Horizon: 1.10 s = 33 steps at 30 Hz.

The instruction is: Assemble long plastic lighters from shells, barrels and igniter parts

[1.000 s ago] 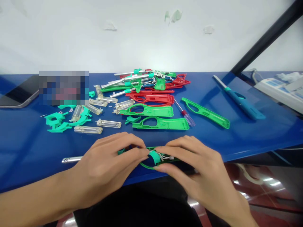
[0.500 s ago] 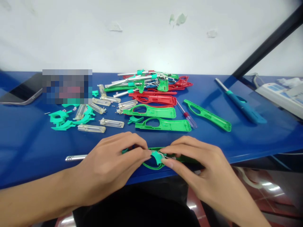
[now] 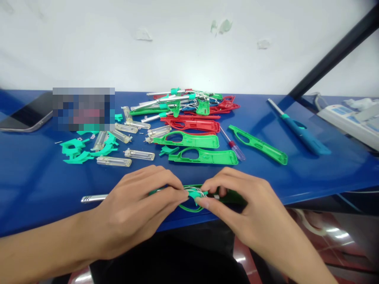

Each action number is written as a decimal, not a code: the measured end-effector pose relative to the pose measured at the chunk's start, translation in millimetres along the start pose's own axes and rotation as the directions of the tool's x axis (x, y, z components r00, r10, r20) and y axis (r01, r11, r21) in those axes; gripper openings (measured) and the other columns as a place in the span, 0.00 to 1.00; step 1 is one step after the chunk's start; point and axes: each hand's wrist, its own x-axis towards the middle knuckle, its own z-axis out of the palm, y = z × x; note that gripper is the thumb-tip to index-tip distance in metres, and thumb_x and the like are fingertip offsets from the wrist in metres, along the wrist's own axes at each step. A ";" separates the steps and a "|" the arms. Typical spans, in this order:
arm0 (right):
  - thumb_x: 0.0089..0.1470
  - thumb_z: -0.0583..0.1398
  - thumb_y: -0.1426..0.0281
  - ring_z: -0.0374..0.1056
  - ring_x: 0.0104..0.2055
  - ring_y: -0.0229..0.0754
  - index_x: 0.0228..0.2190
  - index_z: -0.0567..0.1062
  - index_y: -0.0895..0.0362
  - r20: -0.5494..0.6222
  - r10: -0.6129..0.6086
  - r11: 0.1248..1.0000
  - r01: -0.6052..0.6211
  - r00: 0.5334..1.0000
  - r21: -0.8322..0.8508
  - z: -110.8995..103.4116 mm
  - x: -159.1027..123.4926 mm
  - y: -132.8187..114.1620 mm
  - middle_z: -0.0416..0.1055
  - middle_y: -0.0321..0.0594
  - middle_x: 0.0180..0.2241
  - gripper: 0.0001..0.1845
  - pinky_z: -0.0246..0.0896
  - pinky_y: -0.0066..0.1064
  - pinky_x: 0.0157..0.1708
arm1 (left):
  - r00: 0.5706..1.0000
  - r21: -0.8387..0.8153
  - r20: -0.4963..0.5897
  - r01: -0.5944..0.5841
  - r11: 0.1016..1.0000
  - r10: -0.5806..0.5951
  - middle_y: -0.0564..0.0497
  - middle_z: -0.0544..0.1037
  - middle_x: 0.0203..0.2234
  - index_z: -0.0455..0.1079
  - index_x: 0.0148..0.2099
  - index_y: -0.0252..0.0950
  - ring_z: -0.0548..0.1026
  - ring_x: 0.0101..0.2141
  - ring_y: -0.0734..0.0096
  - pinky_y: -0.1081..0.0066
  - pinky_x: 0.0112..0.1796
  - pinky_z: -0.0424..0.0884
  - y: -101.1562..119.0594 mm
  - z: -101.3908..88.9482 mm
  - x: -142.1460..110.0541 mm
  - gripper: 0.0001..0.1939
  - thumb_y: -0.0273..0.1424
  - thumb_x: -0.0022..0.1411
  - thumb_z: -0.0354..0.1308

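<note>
At the table's front edge lies a green lighter half-shell (image 3: 235,197), its open side up. A silver metal tube (image 3: 93,198) sticks out to the left, beyond my left hand (image 3: 142,209). That hand is closed over the neck of the half-shell, thumb and fingertips together beside the finger loop. A teal trigger (image 3: 194,194) sits at the loop, with white wires (image 3: 191,188) running over it. My right hand (image 3: 245,197) pinches the trigger's right end between thumb and index finger. Fingers hide part of the shell's inside.
Green half-shells (image 3: 204,156), clear fuel tanks (image 3: 114,161) and teal triggers (image 3: 72,148) lie beyond my hands. Behind them is a pile of metal tubes (image 3: 154,101) and red shells (image 3: 195,125). A screwdriver (image 3: 236,149), a blue lighter (image 3: 306,134) and a phone (image 3: 26,112) are also there.
My right thumb and index finger have moved from around the shell onto the trigger and closed there. The trigger has tilted. My left hand keeps its hold.
</note>
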 end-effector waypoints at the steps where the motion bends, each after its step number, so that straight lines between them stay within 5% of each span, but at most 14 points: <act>1: 0.62 0.71 0.68 0.73 0.35 0.34 0.34 0.82 0.47 -0.002 -0.004 1.000 0.004 1.000 -0.007 -0.1 0.1 -0.6 0.79 0.27 0.33 0.04 0.66 0.28 0.37 | 1.000 0.001 0.001 0.003 1.000 -0.003 0.47 0.82 0.39 0.79 0.46 0.32 0.77 0.37 0.70 0.70 0.41 0.73 0.4 -0.1 0.2 0.06 0.20 0.74 0.61; 16: 0.69 0.64 0.61 0.75 0.39 0.35 0.39 0.83 0.43 0.052 0.062 0.992 -0.067 0.997 0.107 -2.7 1.6 -1.7 0.81 0.27 0.38 0.06 0.67 0.28 0.41 | 0.999 0.000 0.020 0.026 1.000 -0.026 0.49 0.82 0.38 0.78 0.45 0.33 0.78 0.36 0.72 0.71 0.40 0.74 5.7 -5.8 4.1 0.10 0.20 0.77 0.56; 21: 0.68 0.64 0.65 0.68 0.31 0.34 0.36 0.80 0.45 0.107 0.095 0.995 -0.096 0.990 0.009 -4.9 12.5 -7.8 0.78 0.24 0.32 0.06 0.60 0.30 0.32 | 1.000 -0.023 0.018 0.001 1.000 0.000 0.48 0.81 0.39 0.78 0.46 0.32 0.76 0.37 0.71 0.70 0.40 0.73 1.9 -0.8 0.2 0.07 0.19 0.74 0.60; 26: 0.69 0.63 0.66 0.70 0.35 0.34 0.34 0.79 0.45 0.227 0.063 0.994 -0.040 0.972 -0.104 -15.1 25.3 -12.0 0.78 0.23 0.33 0.08 0.59 0.30 0.33 | 1.000 -0.049 0.017 -0.003 0.999 0.004 0.47 0.81 0.40 0.78 0.47 0.31 0.75 0.38 0.70 0.68 0.41 0.72 0.9 1.8 -2.4 0.08 0.17 0.71 0.62; 33: 0.74 0.58 0.60 0.70 0.32 0.34 0.36 0.78 0.47 0.177 0.037 0.992 -0.015 0.983 -0.124 -12.1 31.2 -14.9 0.77 0.24 0.30 0.13 0.59 0.31 0.33 | 1.000 -0.061 0.020 0.013 0.998 -0.011 0.47 0.81 0.40 0.78 0.48 0.32 0.76 0.38 0.70 0.69 0.40 0.73 1.2 2.0 -2.5 0.07 0.18 0.72 0.61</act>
